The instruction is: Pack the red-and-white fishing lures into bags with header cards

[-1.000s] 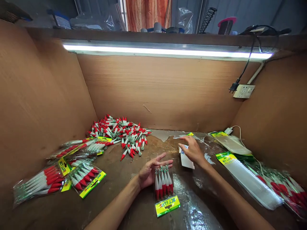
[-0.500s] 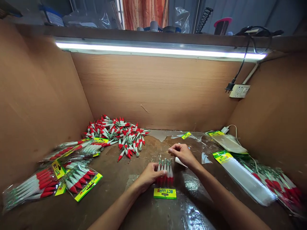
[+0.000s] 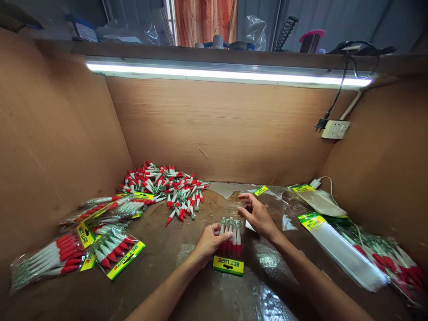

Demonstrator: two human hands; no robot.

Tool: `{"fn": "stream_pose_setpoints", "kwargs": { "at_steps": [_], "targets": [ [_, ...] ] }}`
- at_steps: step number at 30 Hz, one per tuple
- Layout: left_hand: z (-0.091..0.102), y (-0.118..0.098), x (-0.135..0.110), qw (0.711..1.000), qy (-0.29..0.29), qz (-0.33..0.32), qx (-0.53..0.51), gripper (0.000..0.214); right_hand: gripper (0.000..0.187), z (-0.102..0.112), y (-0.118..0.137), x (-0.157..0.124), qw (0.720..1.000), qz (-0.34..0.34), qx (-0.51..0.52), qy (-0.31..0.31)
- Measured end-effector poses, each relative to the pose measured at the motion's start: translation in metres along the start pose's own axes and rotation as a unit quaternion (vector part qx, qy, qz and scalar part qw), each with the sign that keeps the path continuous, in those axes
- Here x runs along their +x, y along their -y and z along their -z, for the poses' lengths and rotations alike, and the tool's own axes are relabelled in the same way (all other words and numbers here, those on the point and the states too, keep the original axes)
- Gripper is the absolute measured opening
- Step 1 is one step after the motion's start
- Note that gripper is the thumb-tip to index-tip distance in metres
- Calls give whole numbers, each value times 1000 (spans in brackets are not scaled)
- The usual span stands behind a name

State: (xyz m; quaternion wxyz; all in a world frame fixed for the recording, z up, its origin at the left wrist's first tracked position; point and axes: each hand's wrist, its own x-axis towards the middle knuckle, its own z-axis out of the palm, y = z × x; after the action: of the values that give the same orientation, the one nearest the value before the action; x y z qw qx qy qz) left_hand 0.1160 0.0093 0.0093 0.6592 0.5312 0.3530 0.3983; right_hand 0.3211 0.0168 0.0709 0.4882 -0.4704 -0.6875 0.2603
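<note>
A clear bag of red-and-white fishing lures (image 3: 236, 240) lies near the middle of the worktop, its yellow-green header card (image 3: 228, 265) toward me. My left hand (image 3: 211, 242) grips the bag's left side, thumb across the lures. Just above and right of the bag, my right hand (image 3: 258, 216) is raised with thumb and fingers apart and holds nothing that I can see. The lures' green, wiry hook ends point away from me. Below the right hand, a small white piece of paper (image 3: 249, 226) shows in part.
Loose lures are heaped (image 3: 160, 183) at the back left. Filled lure bags (image 3: 50, 254) lie at the left. Flat empty bags (image 3: 347, 254) and more packed lures (image 3: 394, 263) sit at the right. A plug (image 3: 322, 122) hangs beside a wall socket (image 3: 335, 129).
My right hand's fingers have opened from a pinch. The bag's header card has tilted slightly and shifted closer to the lures. My left hand still holds the bag.
</note>
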Motion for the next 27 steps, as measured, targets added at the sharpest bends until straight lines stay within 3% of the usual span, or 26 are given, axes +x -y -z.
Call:
{"fn": "stream_pose_setpoints", "kwargs": {
  "at_steps": [2,5,12,17,21,27],
  "targets": [
    [1,2,1,1000,-5,-3,-14,45,40,1,6,-1,998,40,-44,4],
    [1,4,2,1000,-9,-11,-26,41,27,2,8,-1,993,85,-72,43],
    [-3,2,-2,999,7,-13,-30,40,23,5,2,2,993,53,-57,90],
    [0,3,-1,1000,-1,-11,-28,41,21,7,9,-2,982,81,-83,150],
    [2,0,-1,1000,6,0,-26,43,15,8,9,-3,977,112,-97,153],
    [1,-2,-2,999,12,4,-41,50,22,14,9,-2,970,125,-102,183]
  ]
}}
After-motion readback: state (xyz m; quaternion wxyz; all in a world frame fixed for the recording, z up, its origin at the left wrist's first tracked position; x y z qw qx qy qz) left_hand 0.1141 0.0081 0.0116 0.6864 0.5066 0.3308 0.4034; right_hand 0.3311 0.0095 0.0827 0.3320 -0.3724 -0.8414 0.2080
